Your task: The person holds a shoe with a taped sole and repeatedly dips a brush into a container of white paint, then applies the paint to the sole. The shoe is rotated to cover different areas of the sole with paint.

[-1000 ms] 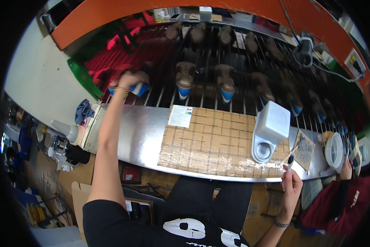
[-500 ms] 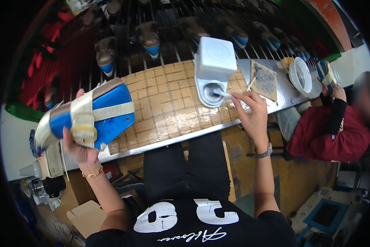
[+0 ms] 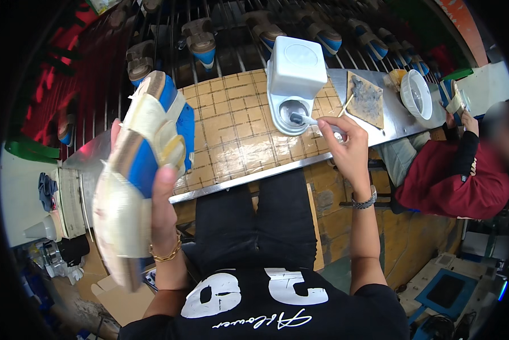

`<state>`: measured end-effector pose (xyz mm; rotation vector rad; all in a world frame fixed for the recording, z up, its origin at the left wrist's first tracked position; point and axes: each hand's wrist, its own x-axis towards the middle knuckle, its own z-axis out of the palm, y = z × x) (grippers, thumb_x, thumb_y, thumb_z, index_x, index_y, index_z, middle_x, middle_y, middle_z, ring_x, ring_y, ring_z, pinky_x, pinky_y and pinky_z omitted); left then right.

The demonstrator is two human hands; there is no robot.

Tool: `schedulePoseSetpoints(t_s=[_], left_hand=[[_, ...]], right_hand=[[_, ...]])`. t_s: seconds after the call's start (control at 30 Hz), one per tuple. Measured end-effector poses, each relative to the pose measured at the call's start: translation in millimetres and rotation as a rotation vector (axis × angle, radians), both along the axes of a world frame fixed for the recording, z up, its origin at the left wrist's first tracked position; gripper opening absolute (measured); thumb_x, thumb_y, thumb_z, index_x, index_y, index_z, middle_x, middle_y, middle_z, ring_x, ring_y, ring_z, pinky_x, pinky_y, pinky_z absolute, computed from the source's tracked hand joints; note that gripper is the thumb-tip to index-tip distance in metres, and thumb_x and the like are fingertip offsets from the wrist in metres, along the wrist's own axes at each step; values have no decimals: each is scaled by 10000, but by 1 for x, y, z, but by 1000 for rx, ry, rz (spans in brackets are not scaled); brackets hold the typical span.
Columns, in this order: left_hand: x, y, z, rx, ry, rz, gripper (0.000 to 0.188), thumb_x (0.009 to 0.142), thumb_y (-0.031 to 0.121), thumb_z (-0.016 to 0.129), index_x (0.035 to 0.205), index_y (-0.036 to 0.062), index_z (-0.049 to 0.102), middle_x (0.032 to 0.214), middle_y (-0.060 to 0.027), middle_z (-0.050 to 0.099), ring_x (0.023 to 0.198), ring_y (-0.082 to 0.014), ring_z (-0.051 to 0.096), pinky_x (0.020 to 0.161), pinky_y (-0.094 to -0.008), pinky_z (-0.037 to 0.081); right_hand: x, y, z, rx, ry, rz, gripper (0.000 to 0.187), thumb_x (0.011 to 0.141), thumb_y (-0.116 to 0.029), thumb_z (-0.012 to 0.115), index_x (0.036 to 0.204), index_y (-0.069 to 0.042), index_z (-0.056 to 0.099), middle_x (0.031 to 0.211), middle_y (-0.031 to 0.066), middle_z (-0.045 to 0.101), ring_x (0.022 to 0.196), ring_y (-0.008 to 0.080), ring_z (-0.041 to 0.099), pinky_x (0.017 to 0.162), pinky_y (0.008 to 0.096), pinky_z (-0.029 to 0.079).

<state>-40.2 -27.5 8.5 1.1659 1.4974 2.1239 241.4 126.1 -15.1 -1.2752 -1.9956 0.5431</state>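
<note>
My left hand is closed around a blue shoe last with cream straps and a brown sole layer on it. The last stands steeply, its wide pale end low and near me, above the table's left part. Between thumb and fingers, my right hand pinches the pale handle of a brush. The dark brush tip is inside the round cup of a white pot with a square tank on top. What the cup holds cannot be made out clearly.
A worktable with a brown gridded sheet lies before me. To its right are a stained board and a white bowl. Several lasts rest on a rack of bars behind. At right sits a co-worker in a red top.
My left hand has turned the shoe last from lying sideways to steeply upright and brought it nearer me. The brush remains in the pot's cup, its tip slightly shifted.
</note>
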Motion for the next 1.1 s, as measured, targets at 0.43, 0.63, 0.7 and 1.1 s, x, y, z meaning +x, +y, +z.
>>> schedulePoseSetpoints(t_s=[0.43, 0.63, 0.7, 1.1], left_hand=[[47, -15, -16, -329, 107, -23, 1078, 708, 99, 884, 1558, 43, 224, 1362, -177, 550, 1195, -231, 607, 1030, -356, 503], [37, -6, -48, -212, 501, 118, 1033, 743, 125, 866, 1554, 30, 232, 1378, -178, 539, 1186, -216, 597, 958, -339, 545], [36, -6, -67, -214, 457, 139, 1060, 696, 148, 910, 1530, -18, 279, 1302, -200, 603, 1112, -231, 649, 952, -337, 542], [51, 18, -56, 67, 739, 66, 932, 759, 143, 857, 1490, -60, 316, 1414, -323, 469, 1139, -334, 652, 918, -381, 575]], right_hand=[[-1, 13, 0, 398, -299, 119, 154, 877, -173, 725, 982, -74, 780, 698, 80, 608, 631, 207, 569, 580, 325, 402], [16, 9, -19, -487, 198, 23, 281, 934, -264, 697, 1000, 1, 762, 869, 21, 727, 734, 80, 602, 619, 257, 439], [20, 12, -17, -610, 262, 38, 272, 938, -248, 699, 1000, 9, 762, 870, 7, 720, 753, 67, 591, 642, 241, 439], [-16, -35, 89, 528, 205, 164, 269, 701, 3, 823, 950, -96, 805, 876, 49, 639, 772, 131, 588, 662, 248, 434]])
